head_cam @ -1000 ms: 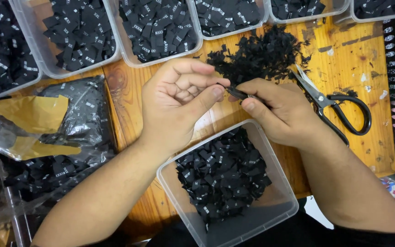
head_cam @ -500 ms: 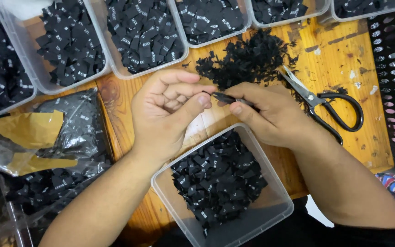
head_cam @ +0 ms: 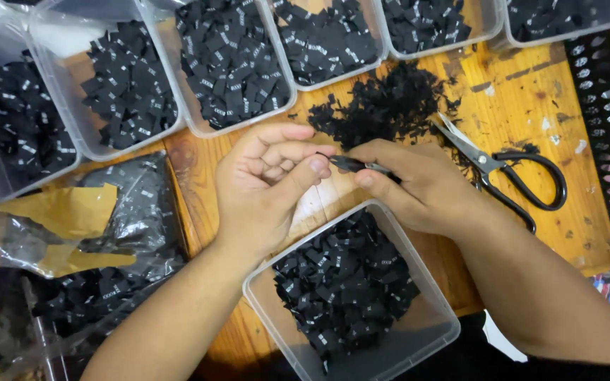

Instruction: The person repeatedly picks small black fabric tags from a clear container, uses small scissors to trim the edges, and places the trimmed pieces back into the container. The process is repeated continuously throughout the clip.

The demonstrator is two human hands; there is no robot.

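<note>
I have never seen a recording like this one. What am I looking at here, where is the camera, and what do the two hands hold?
There is no machine: a person works with two bare hands. The camera sits on the person's head and looks down at a wooden table. The left hand and the right hand meet in the middle and pinch one small black label between them. Just below them stands a clear plastic box holding many such labels. More clear boxes of labels line the far edge. A loose pile of black scraps and black-handled scissors lie beside the right hand. A plastic bag of labels lies to the left.

Black label (head_cam: pixel 347 164) — between both hands' fingers (head_cam: pixel 315 167)
</note>
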